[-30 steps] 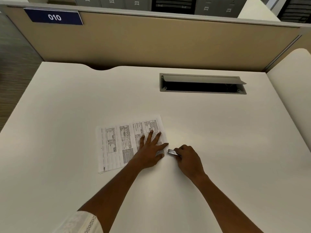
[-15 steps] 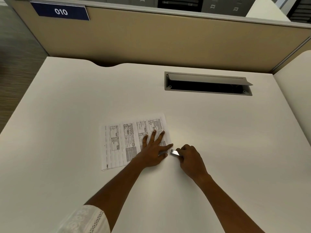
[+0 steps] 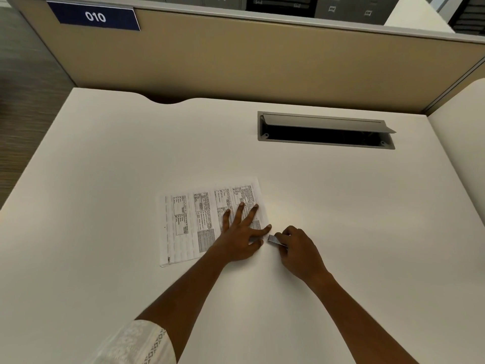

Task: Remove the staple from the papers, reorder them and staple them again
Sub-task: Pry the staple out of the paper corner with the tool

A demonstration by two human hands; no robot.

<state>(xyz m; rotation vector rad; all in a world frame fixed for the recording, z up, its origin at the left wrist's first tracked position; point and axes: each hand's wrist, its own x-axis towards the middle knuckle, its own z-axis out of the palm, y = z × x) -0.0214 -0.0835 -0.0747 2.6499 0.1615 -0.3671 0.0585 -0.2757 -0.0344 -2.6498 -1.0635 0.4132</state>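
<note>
A thin stack of printed papers (image 3: pixel 189 222) lies flat on the white desk (image 3: pixel 105 166), its long side running left to right. My left hand (image 3: pixel 240 232) rests palm down on the stack's right end, fingers spread, pinning it. My right hand (image 3: pixel 298 249) sits just to the right of the papers, closed around a small silver metal tool (image 3: pixel 274 240), seemingly a staple remover. The tool's tip points at the stack's near right corner, beside my left thumb. The staple itself is too small to see.
A grey cable hatch (image 3: pixel 325 131) with its flap raised is set into the desk at the back right. A beige partition (image 3: pixel 262 61) with a blue "010" sign (image 3: pixel 94 17) closes off the far edge. A second desk surface (image 3: pixel 464 132) adjoins on the right.
Both hands keep the same pose on the papers and the tool. Only the camera view has shifted slightly, so everything sits a little further right in the frame.
</note>
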